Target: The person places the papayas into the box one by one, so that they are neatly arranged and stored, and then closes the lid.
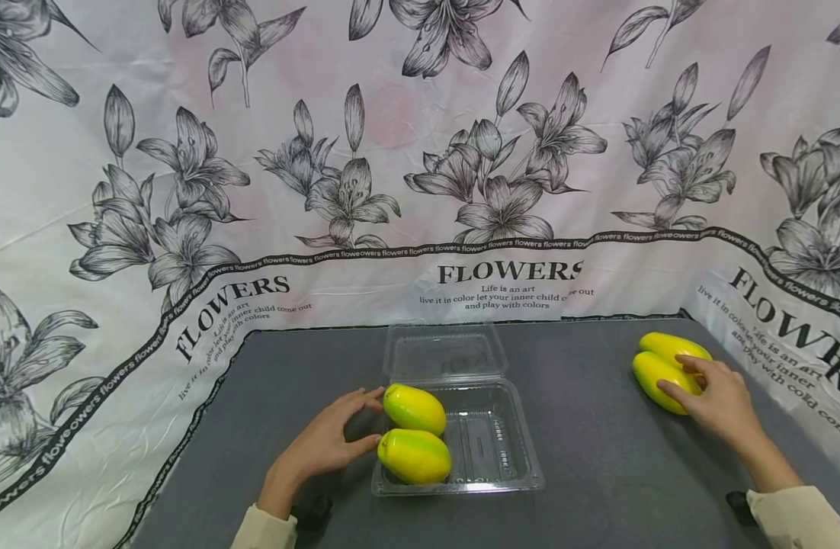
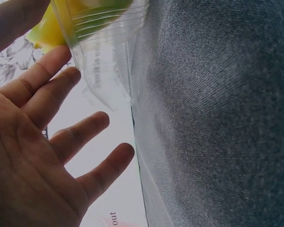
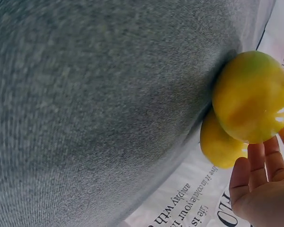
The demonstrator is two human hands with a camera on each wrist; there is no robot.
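Observation:
Two yellow-green mangoes lie side by side in the left half of a clear plastic clamshell box (image 1: 495,482): a far mango (image 1: 415,409) and a near mango (image 1: 415,457). My left hand (image 1: 332,433) is at their left ends, its index finger by the far one and its thumb tip at the near one. In the left wrist view its fingers (image 2: 116,161) are spread, by the box wall. At the right, two more mangoes lie together. My right hand (image 1: 722,396) holds the nearer mango (image 1: 660,379) by its right end, thumb and fingers on either side. The other mango (image 1: 674,345) lies just behind.
The box's clear lid (image 1: 444,354) is folded back, away from me. A dark grey cloth (image 1: 578,427) covers the table. White flower-printed fabric (image 1: 392,282) hangs behind it and along both sides.

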